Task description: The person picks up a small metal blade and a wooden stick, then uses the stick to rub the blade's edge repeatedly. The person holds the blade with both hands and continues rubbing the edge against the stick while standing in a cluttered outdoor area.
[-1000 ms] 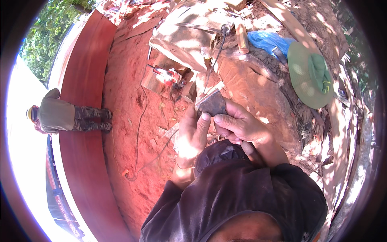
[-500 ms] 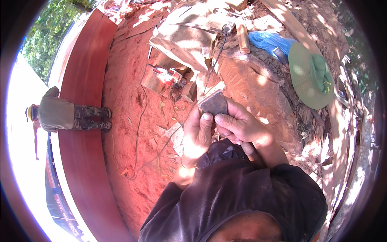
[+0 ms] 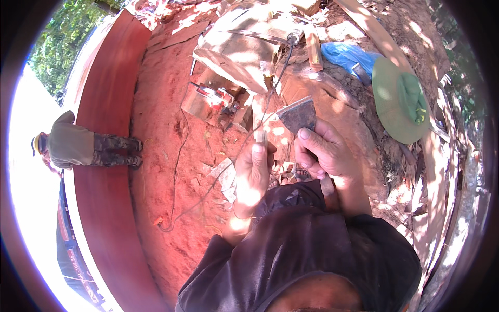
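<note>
In my right hand I grip a dark flared metal blade, like that of an axe or adze, its pale straight edge tilted up and left. Below that hand a wooden handle shows; where it meets the blade is hidden by my fingers. My left hand is closed with the thumb up on a small pale flat piece, perhaps a sharpening stone. The piece and the blade are apart.
A red power tool rests on wood blocks ahead, near a dark cord. A green hat and blue plastic bag lie right. Another person bends over a long reddish timber at left.
My hands have parted. The blade has moved right and up in my right hand, while my left hand stays near its place with the small pale piece now visible.
</note>
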`<state>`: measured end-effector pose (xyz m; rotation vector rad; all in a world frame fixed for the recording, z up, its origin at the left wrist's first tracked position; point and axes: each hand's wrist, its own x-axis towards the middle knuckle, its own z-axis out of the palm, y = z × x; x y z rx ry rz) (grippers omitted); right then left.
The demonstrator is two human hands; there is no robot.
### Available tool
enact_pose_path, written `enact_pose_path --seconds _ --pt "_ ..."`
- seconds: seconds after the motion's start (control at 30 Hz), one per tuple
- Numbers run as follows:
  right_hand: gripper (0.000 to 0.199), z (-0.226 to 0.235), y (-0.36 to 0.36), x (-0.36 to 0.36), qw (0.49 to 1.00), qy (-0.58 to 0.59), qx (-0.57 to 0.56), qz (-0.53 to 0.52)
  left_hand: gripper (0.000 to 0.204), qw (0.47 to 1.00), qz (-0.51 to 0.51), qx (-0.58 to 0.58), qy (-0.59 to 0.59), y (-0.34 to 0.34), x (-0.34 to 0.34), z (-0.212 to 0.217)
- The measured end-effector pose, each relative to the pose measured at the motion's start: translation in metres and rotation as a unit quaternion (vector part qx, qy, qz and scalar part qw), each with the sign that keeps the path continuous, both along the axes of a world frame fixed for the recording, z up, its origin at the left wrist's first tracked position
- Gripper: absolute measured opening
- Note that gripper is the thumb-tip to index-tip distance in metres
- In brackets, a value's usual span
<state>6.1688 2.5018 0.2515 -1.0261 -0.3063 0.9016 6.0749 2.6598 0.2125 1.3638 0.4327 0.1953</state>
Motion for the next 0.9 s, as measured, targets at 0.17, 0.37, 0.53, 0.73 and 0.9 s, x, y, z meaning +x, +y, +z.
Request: enact_pose_path --seconds 0.17,0.37,0.53,0.73,0.9 --pt "0.041 0.001 0.011 -0.01 0.995 -0.032 -0.003 0.093 0.04 0.997 -0.04 0.002 -0.062 0.015 0.008 0.007" --pt "0.048 0.0 0.02 -0.01 0.994 -0.049 0.044 0.09 0.043 0.992 -0.096 -0.036 -0.079 0.018 0.0 0.025" --pt "0.038 -0.003 0.025 -0.007 0.991 -0.052 0.061 0.104 0.049 0.989 -0.068 0.026 -0.126 0.008 -0.001 0.025" --pt "0.037 -0.009 0.027 -0.008 0.991 -0.035 0.077 0.106 0.044 0.991 -0.085 0.028 -0.097 0.011 -0.006 0.024" --pt "0.036 -0.008 0.028 -0.006 0.99 -0.018 0.098 0.099 0.039 0.978 -0.053 0.076 -0.19 0.004 0.005 0.009"
